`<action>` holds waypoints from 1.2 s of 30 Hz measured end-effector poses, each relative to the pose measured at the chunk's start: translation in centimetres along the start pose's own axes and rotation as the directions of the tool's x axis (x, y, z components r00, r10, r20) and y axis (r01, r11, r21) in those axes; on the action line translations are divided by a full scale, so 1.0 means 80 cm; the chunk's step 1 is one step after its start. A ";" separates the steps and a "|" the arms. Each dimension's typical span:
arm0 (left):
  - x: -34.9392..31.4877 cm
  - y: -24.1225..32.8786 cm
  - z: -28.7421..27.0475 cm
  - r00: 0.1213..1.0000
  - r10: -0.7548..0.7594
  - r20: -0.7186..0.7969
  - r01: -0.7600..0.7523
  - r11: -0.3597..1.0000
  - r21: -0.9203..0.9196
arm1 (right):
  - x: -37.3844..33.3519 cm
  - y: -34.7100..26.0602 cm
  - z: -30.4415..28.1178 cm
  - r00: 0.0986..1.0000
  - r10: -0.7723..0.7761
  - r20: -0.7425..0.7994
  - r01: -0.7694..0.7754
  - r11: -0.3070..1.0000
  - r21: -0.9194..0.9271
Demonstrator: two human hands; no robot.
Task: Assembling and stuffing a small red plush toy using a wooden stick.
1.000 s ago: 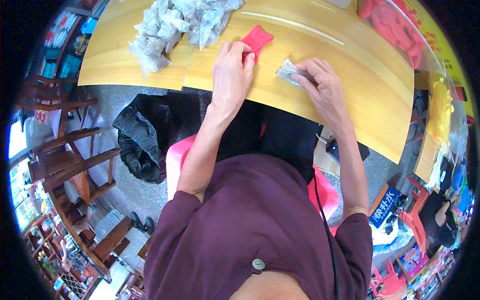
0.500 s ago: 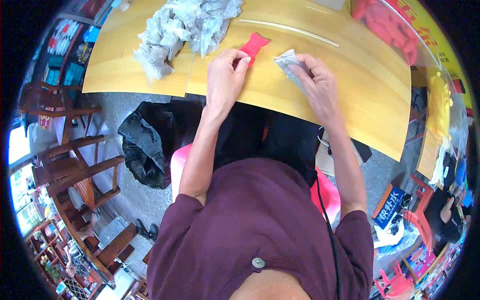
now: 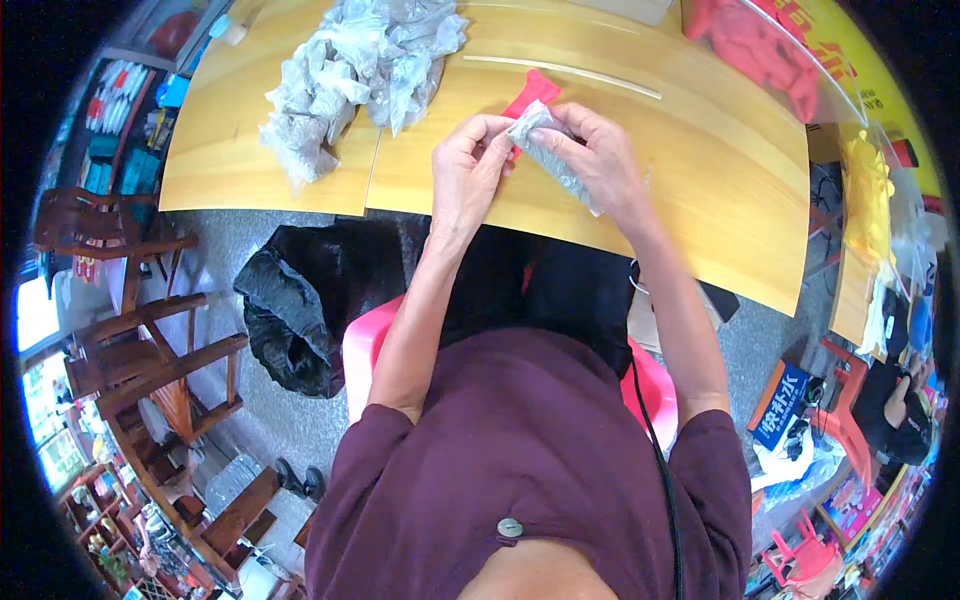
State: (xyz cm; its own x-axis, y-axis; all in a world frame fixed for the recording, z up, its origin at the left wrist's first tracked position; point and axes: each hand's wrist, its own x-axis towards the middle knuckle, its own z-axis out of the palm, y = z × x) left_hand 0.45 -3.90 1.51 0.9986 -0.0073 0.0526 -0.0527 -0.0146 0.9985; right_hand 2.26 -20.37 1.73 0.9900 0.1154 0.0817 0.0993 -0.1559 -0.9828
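Observation:
Above the table's near edge, my left hand (image 3: 468,170) is closed in a pinch on a small flat red piece (image 3: 536,90), soft-looking and wider at its far end. My right hand (image 3: 602,165) grips a crumpled clear-grey plastic packet (image 3: 556,168), thumb on top. The packet's far end meets my left fingertips and covers part of the red piece. Whether the left fingers also pinch the packet, I cannot tell. What the packet contains is not clear. A heap of similar grey plastic packets (image 3: 370,65) lies on the table to the left.
A thin pale stick (image 3: 562,74) lies across the yellow wooden table (image 3: 700,190). Red pieces (image 3: 752,50) fill a clear-sided container at the far right. A black plastic bag (image 3: 285,310) stands below the table at left. Wooden chairs (image 3: 150,340) are farther left.
My right hand has moved left with the plastic packet, bringing it against my left fingers and the red piece. My left hand has shifted slightly right and nearer me.

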 end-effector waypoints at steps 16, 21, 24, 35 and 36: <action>-0.002 -0.007 0.014 0.964 0.232 -0.128 -0.189 0.941 0.281 | -0.001 -0.013 0.002 0.998 -0.050 -0.041 0.038 0.965 -0.259; -0.003 -0.011 0.014 0.949 0.309 -0.064 -0.267 0.896 0.355 | 0.009 0.003 0.000 0.998 -0.056 0.029 0.059 0.992 -0.111; -0.005 -0.010 0.014 0.957 0.279 -0.082 -0.233 0.906 0.354 | 0.007 -0.012 0.003 0.999 0.013 0.031 -0.008 0.989 -0.149; -0.003 -0.003 0.023 0.935 0.353 0.028 -0.325 0.825 0.462 | 0.012 -0.013 0.022 0.915 -0.378 -0.145 0.181 0.703 -0.688; -0.002 -0.003 0.023 0.935 0.355 0.021 -0.324 0.826 0.462 | 0.011 -0.012 0.017 0.959 -0.240 -0.147 0.109 0.797 -0.594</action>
State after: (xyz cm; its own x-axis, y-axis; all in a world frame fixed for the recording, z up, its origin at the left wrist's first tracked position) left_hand 0.29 -5.74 1.27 0.9146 -0.0334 0.4029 -0.3699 -0.4712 0.8007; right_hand 2.93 -18.80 2.53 0.9408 0.0037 0.3390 0.2464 -0.6943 -0.6762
